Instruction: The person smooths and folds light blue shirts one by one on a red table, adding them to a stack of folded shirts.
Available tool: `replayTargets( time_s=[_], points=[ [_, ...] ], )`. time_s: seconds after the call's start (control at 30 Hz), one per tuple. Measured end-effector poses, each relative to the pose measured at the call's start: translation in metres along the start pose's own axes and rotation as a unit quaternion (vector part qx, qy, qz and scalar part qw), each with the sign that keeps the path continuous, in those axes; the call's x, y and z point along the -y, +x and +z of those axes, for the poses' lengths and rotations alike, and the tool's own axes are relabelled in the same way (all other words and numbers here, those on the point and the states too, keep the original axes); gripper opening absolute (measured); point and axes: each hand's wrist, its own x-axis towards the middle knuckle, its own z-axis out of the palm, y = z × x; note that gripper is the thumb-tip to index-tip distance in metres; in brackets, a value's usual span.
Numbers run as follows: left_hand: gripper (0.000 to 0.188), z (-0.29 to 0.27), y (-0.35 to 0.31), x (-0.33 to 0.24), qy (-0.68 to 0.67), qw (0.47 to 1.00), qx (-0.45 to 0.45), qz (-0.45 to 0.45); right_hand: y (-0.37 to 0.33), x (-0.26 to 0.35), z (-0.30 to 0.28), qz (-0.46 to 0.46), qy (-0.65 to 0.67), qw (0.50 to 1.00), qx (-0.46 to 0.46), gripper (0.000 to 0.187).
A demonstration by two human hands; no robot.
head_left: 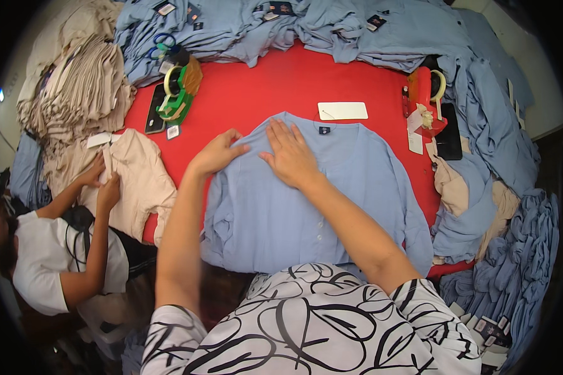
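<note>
A light blue long-sleeved blouse (356, 181) lies spread on the red-covered table in front of me, neckline away from me, with small buttons down its front. My right hand (289, 153) rests flat on its upper front, fingers stretched toward the neckline. At the blouse's left shoulder edge is my left hand (219, 152), thumb and fingers apart, with no cloth visibly gripped. A dark label (324, 130) shows inside the neck. A blank white hang tag (343, 110) lies just beyond the neckline, a thin loop beside it. The hem reaches the table's near edge.
Blue garments (231, 31) line the far edge; beige ones (81, 87) are stacked left. A green tape dispenser (180, 94) and a red one (424, 103) flank the red cloth (263, 81), each near a phone. At left, a co-worker handles a beige garment (137, 165).
</note>
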Motion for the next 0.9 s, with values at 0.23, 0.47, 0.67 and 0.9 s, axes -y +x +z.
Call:
replayTargets(
  time_s=[0.23, 0.47, 0.67, 0.9],
  points=[
    [0.054, -0.094, -0.124, 0.031, 0.066, 0.98, 0.181, -0.04, -0.004, 0.001, -0.005, 0.021, -0.029, 0.997, 0.072, 0.096],
    [0.047, -0.142, -0.224, 0.028, 0.138, 0.976, 0.125, -0.117, -0.005, 0.006, -0.003, 0.032, -0.037, 0.996, 0.069, 0.092],
    [0.057, -0.106, -0.216, -0.004, 0.009, 1.0, -0.002, -0.004, -0.015, 0.004, -0.032, 0.069, 0.203, 0.976, 0.031, 0.072],
    [0.069, 0.095, -0.169, -0.092, -0.056, 0.991, 0.109, 0.052, -0.134, 0.012, -0.137, 0.366, 0.572, 0.731, 0.072, 0.047]
  ],
)
